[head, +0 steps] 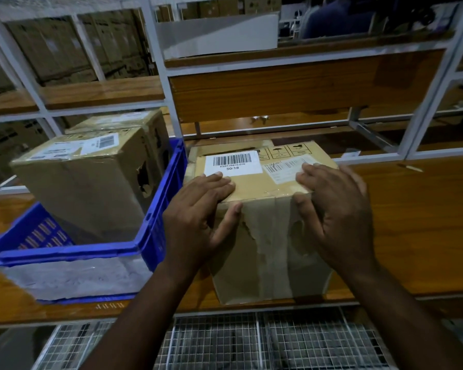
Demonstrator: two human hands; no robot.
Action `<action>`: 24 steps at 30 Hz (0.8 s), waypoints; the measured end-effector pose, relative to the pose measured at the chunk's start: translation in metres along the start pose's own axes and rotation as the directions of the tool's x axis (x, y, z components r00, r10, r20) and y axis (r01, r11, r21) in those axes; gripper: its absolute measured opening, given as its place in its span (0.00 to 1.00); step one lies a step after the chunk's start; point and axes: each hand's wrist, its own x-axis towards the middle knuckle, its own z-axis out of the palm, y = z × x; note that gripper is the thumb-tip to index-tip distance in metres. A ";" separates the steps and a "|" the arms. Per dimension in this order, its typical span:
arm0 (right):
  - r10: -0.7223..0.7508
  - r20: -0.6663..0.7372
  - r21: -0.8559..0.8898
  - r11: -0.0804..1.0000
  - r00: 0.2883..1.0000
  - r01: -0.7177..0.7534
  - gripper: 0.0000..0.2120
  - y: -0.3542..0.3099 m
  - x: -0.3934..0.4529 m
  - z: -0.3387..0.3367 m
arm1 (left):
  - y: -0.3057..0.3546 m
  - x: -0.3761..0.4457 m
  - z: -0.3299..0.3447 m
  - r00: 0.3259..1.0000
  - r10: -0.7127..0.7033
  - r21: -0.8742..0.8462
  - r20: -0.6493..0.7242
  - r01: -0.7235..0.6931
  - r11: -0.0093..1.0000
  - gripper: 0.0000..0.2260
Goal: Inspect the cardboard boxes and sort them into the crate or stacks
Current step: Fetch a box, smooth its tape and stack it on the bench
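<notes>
Your left hand (pixel 198 209) lies on the near top edge of the cardboard box (pixel 267 236), fingers flat across the top by the big barcode label (pixel 231 163), thumb hooked down over the front face. Your right hand (pixel 334 206) mirrors it on the other side of that edge: fingers spread over the top and covering part of the smaller label (pixel 284 169), thumb pressed on the front. Together they make your grip, both hands wrapped over the edge and clasping the box between them.

Under your palms the front face is creased, its surface paper torn and peeling down the middle. The box stands upright on the wooden bench (pixel 417 222), its left side just beside the wall of the blue crate (pixel 161 209).

Out to the left of your grip, inside the crate, stands a second carton (pixel 86 188) with a ragged hole torn in its right side and a white label on top. Behind it sits another carton (pixel 134 121), also labelled; whether it stands in the crate you cannot tell.

Beyond your grip rises a white metal rack (pixel 158 62) with wooden shelves, and more cartons are stacked dimly behind it. Below your wrists, in front of the bench edge, runs a wire mesh panel (pixel 251 340).
</notes>
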 end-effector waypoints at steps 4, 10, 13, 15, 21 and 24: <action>0.034 -0.057 0.058 0.998 0.998 -0.030 0.19 0.002 0.002 0.004 | 0.002 -0.001 0.002 0.999 -0.029 -0.006 -0.033 0.029 1.000 0.14; 0.020 -0.008 0.059 0.998 1.000 -0.020 0.22 0.007 -0.012 0.001 | 0.007 -0.012 0.004 0.990 -0.127 -0.045 -0.057 0.124 0.991 0.17; 0.226 -0.009 0.211 0.953 0.974 -0.219 0.37 0.010 -0.043 -0.001 | 0.012 -0.047 0.009 0.928 -0.373 -0.183 -0.027 0.362 0.914 0.30; 0.429 0.077 0.308 0.848 0.900 -0.431 0.40 0.017 -0.074 0.005 | 0.016 -0.082 0.015 0.837 -0.547 -0.274 0.032 0.533 0.800 0.32; 0.523 0.517 0.285 0.641 0.677 -0.713 0.24 0.043 -0.151 0.027 | 0.031 -0.155 0.030 0.514 -0.721 -0.285 0.465 0.858 0.427 0.16; 0.485 0.604 0.282 0.612 0.633 -0.739 0.22 0.044 -0.154 0.025 | 0.035 -0.161 0.030 0.472 -0.722 -0.260 0.506 0.881 0.394 0.17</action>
